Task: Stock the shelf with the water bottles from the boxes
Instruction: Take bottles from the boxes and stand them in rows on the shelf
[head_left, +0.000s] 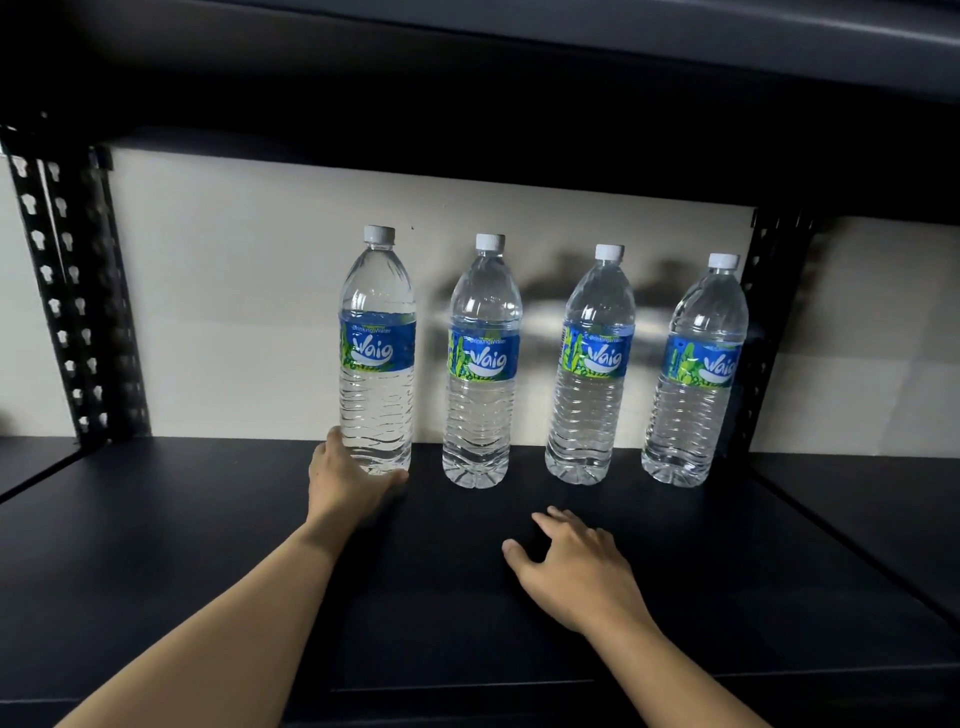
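Several clear water bottles with blue and green labels and white caps stand upright in a row at the back of a dark shelf board (208, 545). My left hand (345, 480) grips the base of the leftmost bottle (377, 353), thumb in front and fingers curled behind it. Right of it stand a second bottle (483, 364), a third bottle (595, 364) and the rightmost bottle (698, 374), none of them touched. My right hand (576, 569) hovers low over the shelf board in front of the bottles, its fingers spread and relaxed, holding nothing.
A black perforated upright post (67, 291) bounds the shelf on the left and another post (769, 322) stands just right of the last bottle. A pale wall (234, 312) lies behind. The upper shelf board (467, 104) overhangs close above the caps.
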